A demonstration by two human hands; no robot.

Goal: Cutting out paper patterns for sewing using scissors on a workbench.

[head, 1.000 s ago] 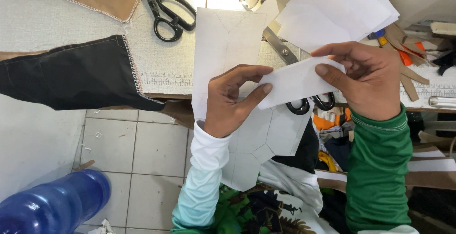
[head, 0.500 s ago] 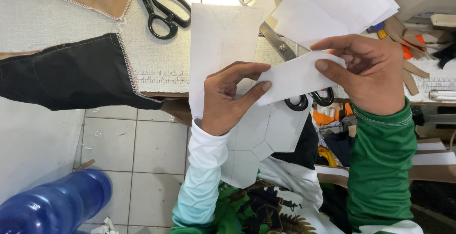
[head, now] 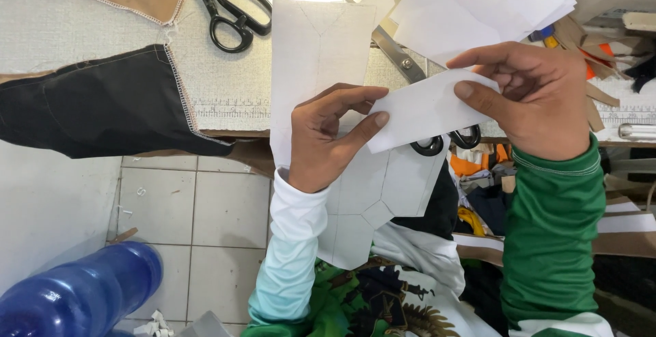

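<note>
Left hand [head: 328,139] and right hand [head: 536,98] each pinching one end of small white paper strip [head: 427,108], long axis tilted, rising toward the right. Behind, large white pattern sheet [head: 321,43] upright over table edge [head: 232,128]. Black scissors [head: 229,9], black fabric [head: 102,104] beyond.

The small white strip [head: 427,108] and the big white pattern sheet [head: 321,50] are thin, smooth, matt paper. The black piece [head: 102,104] on the left is soft cloth with white stitching. The far scissors [head: 232,9] have shiny black handles, and the near blue bottle [head: 75,292] is glossy plastic.
</note>
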